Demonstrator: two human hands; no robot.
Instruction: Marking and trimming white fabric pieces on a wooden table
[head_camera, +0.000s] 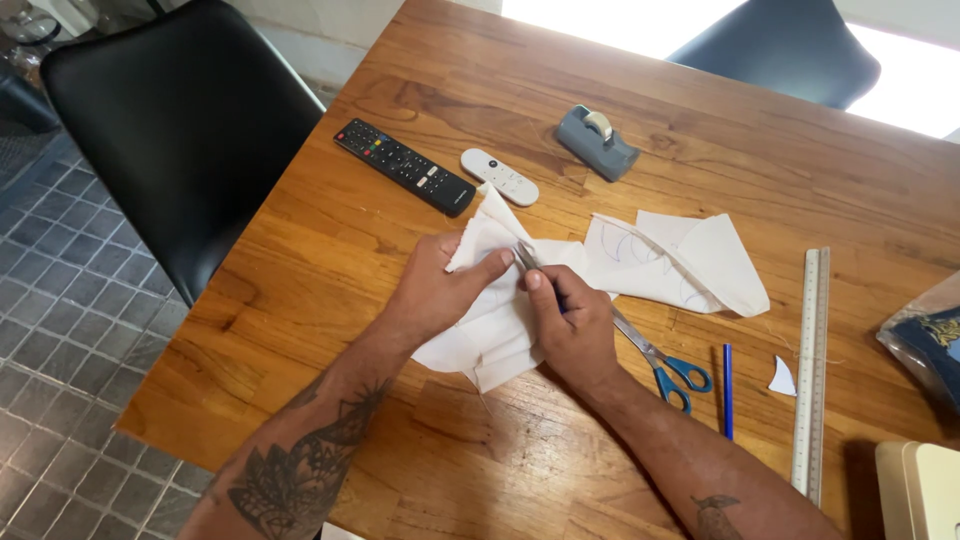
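the wooden table (700, 150) fills most of what i see, with a black chair (180, 130) pushed in at its left edge and a second dark chair (790, 45) at the far side. in the middle lies my white cloth (500, 330), bunched and folded under my hands, and a second white piece (690, 260) marked with blue curved lines spreads to the right of it, touching it. my left hand (440, 290) grips the upper fold of the cloth, thumb pressed over the top edge. my right hand (570, 325) is curled shut beside it, thumb against the cloth and fingers closed on something small and dark that i cannot make out. a long metal ruler (810, 370) lies near the right edge. a black remote (405, 167) and a small white remote (499, 177) sit beyond the cloth, with a grey tape dispenser (597, 142) further right. blue-handled scissors (665, 365) rest just beside my right wrist, then a blue pen (728, 390) and a tiny white scrap (782, 378).
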